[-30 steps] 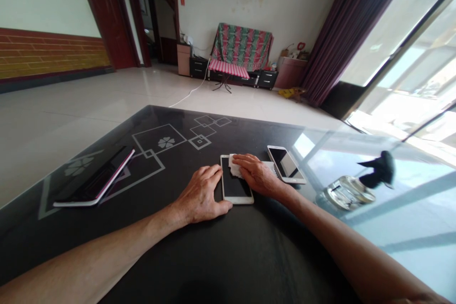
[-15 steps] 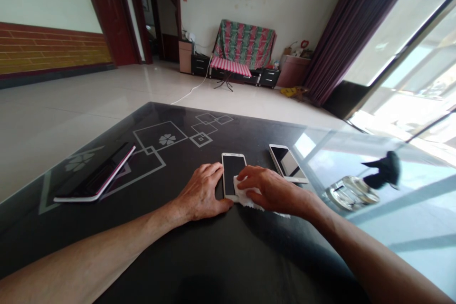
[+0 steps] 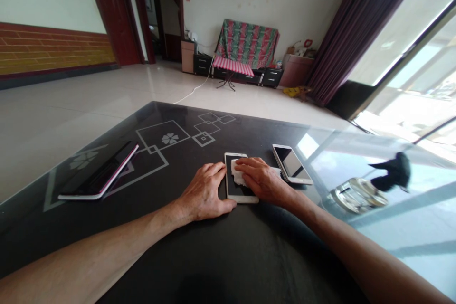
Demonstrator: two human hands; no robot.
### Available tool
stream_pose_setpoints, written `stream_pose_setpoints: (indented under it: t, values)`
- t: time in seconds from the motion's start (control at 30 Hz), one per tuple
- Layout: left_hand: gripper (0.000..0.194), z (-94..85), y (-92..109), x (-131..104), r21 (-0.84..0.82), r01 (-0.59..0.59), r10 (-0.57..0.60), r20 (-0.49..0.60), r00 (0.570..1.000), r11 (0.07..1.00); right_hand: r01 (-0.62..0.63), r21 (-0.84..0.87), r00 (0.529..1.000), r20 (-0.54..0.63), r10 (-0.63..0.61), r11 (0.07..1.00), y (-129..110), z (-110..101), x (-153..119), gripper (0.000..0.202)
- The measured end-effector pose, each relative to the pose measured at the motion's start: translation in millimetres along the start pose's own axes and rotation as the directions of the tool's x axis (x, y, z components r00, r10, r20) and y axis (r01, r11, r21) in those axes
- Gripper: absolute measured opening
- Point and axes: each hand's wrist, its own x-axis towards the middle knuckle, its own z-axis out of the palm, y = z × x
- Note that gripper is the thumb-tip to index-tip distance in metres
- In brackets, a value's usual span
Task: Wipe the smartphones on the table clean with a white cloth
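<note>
A white smartphone [image 3: 242,198] with a dark screen lies face up on the black table. Along its left side, my left hand [image 3: 204,192] steadies it, fingers against the edge and thumb at the lower corner. My right hand [image 3: 263,179] presses a crumpled white tissue [image 3: 238,178] flat on the upper part of the screen. The hand covers part of the tissue and the phone's right edge. Just to the right, a second white phone [image 3: 290,164] rests on the table, seemingly on top of another thin object.
A tablet-like device [image 3: 101,171] with a white and pink edge lies at the left of the patterned table [image 3: 178,247]. On the right stands a clear glass object [image 3: 354,194] beside a black shape [image 3: 394,173]. A small striped stand [image 3: 233,65] is across the floor.
My right hand and the tissue have moved up the screen, uncovering the phone's lower end. My left hand keeps its hold. The whole view has shifted slightly.
</note>
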Motion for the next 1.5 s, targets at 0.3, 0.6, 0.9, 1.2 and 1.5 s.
stream_pose_setpoints:
  t: [0.3, 0.6, 0.9, 1.2, 1.5]
  values:
    - [0.055, 1.7, -2.1, -0.3, -0.079, -0.007, 0.002, -0.056, 0.998, 0.997, 0.05, 0.098, 0.999, 0.009, -0.051, 0.994, -11.3, -7.7, 1.2, 0.03]
    - [0.056, 0.4, -2.1, 0.5, -0.046, -0.01, 0.009, -0.025, 1.0, 0.999, -0.031, -0.03, 0.999, 0.03, 0.032, 0.999, 17.3, 9.3, 11.3, 0.037]
    - [0.057, 0.9, -0.6, 0.3, -0.059, 0.009, -0.01, -0.027, 1.0, 0.998, -0.052, -0.098, 0.998, 0.035, 0.056, 0.994, 22.4, 11.9, 12.9, 0.038]
    - [0.048, 0.1, -2.1, -0.6, -0.085, -0.005, 0.0, -0.053, 0.999, 0.996, 0.004, -0.019, 0.997, 0.082, -0.002, 1.0, 7.7, 11.2, 17.7, 0.041]
    - [0.047, -2.7, -0.6, -1.4, -0.023, 0.004, -0.004, -0.004, 1.0, 1.0, -0.006, -0.084, 0.997, 0.07, 0.012, 0.996, 10.0, 4.9, 19.5, 0.035]
